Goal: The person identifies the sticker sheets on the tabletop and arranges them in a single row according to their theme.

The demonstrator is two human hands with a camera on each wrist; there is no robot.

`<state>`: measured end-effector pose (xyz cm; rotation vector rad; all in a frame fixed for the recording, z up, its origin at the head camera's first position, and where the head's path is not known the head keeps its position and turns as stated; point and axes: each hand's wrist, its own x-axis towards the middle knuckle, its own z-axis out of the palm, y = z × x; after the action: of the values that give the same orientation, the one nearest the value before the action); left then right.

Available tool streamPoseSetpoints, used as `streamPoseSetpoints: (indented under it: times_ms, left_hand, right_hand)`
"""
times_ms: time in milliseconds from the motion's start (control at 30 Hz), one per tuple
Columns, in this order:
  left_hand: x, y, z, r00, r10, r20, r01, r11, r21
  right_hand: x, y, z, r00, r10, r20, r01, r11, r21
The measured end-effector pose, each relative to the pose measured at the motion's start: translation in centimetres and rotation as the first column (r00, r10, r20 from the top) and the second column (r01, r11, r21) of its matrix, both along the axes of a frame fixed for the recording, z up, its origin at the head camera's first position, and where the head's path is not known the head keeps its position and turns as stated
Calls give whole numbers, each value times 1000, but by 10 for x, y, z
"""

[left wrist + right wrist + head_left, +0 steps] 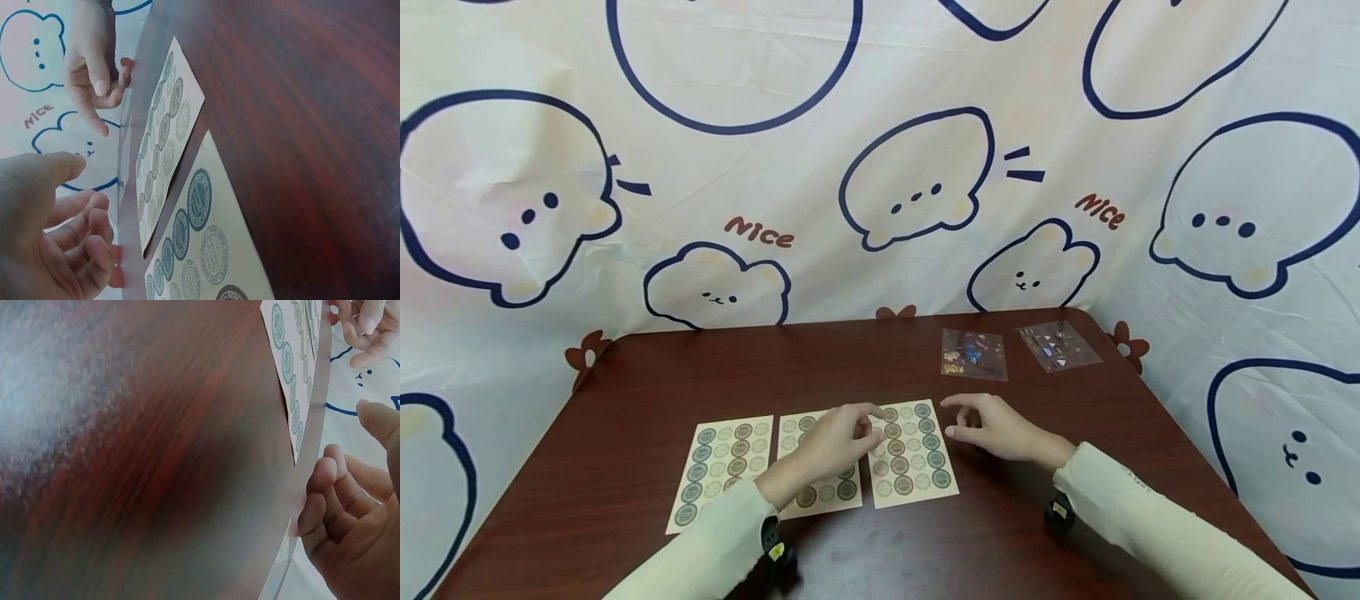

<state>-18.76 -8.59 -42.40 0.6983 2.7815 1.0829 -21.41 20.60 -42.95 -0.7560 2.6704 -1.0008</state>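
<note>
Three cream sheets of round stickers lie side by side on the dark table: the left sheet, the middle sheet and the right sheet. My left hand hovers over the middle sheet, hiding part of it, and its fingertips reach the right sheet's left edge in the head view. Its fingers are loosely bent with nothing between them. Just right of the right sheet is my right hand. In the right wrist view, the right hand's fingers curl loosely and hold nothing.
Two small clear plastic packets lie at the table's back right, one with colourful bits and one with small pale and dark pieces. A cartoon-printed cloth hangs behind the reddish-brown table and along its sides.
</note>
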Motion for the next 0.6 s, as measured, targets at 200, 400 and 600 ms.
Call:
streamPoseSetpoints:
  times_ms: [200, 400, 600]
  left_hand:
    - [-8, 0, 1, 1000, 21, 5, -21, 1000, 1]
    - [-15, 3, 3, 999, 37, -1, -37, 999, 2]
    - [-21, 7, 5, 999, 50, 12, -50, 999, -11]
  right_hand:
    - [-5, 3, 1, 1000, -13, 8, 13, 1000, 1]
    - [-13, 8, 0, 1000, -27, -7, 27, 1000, 7]
    - [-19, 11, 1, 998, -59, -11, 59, 998, 7]
